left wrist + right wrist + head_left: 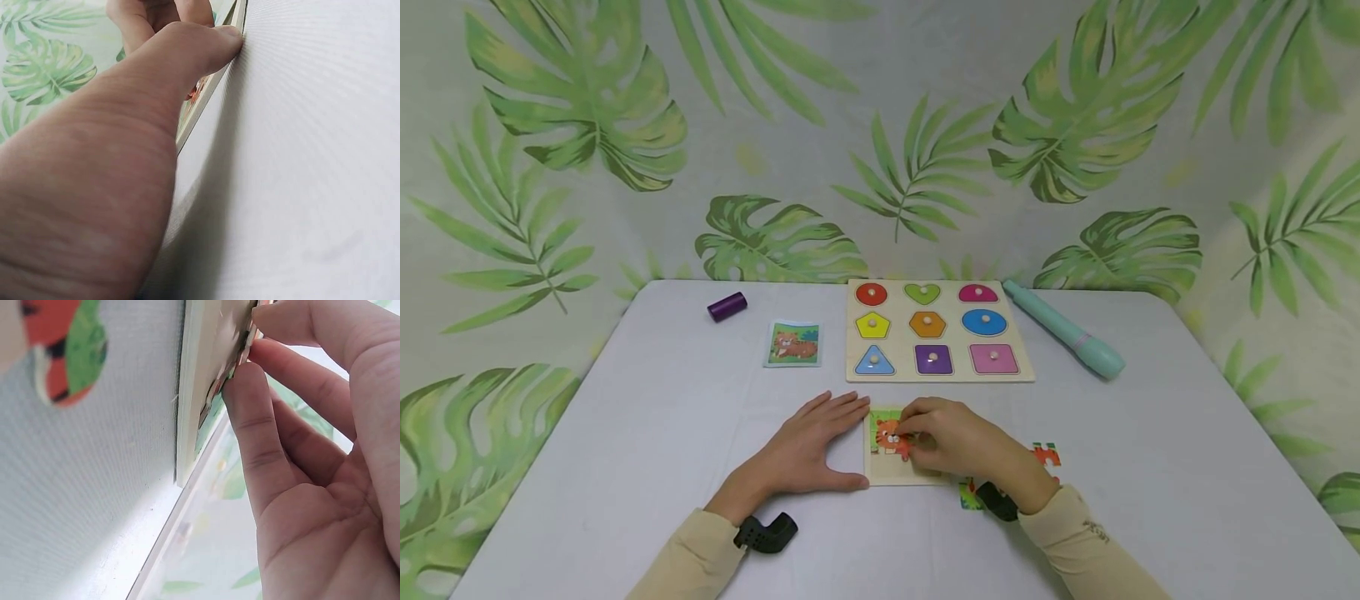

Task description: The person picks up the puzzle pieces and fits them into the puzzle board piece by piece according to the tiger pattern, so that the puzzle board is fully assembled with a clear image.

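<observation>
A small square wooden puzzle tray (883,473) lies on the table, its upper left part filled with an orange tiger's face (887,435) on green. My left hand (808,446) rests flat at the tray's left side, fingers extended; fingertips and thumb touch its edge. Over the tray's right part, my right hand (955,437) pinches a puzzle piece (245,355) between thumb and fingers, beside the tiger's face. The hand hides most of that piece. Loose puzzle pieces (1046,453) lie right of the tray, partly under the right wrist; another green piece (968,495) is nearer the front.
Behind the tray lies a wooden shape board (940,382) with colourful knobbed shapes. A tiger picture card (793,344) and a purple cylinder (727,307) are at the back left. At the back right lies a mint-green stick-like object (1063,329) with a thicker end.
</observation>
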Demonstrator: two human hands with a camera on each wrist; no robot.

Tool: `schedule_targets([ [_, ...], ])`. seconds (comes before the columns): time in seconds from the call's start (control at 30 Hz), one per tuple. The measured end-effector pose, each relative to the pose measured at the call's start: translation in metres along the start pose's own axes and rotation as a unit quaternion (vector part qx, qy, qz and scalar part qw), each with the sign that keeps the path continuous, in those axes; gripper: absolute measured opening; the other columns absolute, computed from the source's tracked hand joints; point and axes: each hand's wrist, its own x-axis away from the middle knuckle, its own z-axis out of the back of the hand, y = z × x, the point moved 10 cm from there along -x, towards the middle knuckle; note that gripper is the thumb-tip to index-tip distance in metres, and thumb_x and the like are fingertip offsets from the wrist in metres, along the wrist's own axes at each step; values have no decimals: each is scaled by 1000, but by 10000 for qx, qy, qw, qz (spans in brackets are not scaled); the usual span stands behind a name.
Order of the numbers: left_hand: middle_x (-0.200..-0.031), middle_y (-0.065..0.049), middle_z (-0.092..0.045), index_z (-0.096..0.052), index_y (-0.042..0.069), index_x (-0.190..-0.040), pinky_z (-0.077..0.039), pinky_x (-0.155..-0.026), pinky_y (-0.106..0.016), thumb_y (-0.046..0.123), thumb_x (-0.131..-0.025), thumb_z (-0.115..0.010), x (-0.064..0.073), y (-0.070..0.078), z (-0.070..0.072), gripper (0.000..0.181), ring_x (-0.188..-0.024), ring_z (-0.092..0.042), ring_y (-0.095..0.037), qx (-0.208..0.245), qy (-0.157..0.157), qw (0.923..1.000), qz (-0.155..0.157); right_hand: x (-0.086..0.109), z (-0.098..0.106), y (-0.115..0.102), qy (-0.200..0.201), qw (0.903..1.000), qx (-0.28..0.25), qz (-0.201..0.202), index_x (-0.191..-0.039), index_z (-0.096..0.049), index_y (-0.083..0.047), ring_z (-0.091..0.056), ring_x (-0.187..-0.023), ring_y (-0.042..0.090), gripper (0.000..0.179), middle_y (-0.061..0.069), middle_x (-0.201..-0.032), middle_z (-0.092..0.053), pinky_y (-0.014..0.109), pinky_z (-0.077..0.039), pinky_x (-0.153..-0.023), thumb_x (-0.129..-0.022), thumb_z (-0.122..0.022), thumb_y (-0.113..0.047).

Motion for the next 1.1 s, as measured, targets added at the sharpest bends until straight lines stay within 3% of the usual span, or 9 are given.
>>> schedule_targets([
  [0.83,-166,1,-38,-39,13,-160,-14,-132,-45,67,-83,-74,1,1,1,100,-157,-28,-19,-46,77,9999,-109,1,0,1,106,9999,59,-15,-114,-80,-11,-65,-103,14,28,0,-115,-71,30,-61,-92,-86,-79,-15],
  [1.1,-166,1,-38,-39,13,-160,-14,-132,-45,66,-83,-74,0,1,0,100,-156,-28,-19,-34,75,9999,-110,1,-1,0,0,10000,71,40,-118,-80,-12,-64,-100,10,28,-3,-109,-72,30,-60,-92,-91,-80,-18],
])
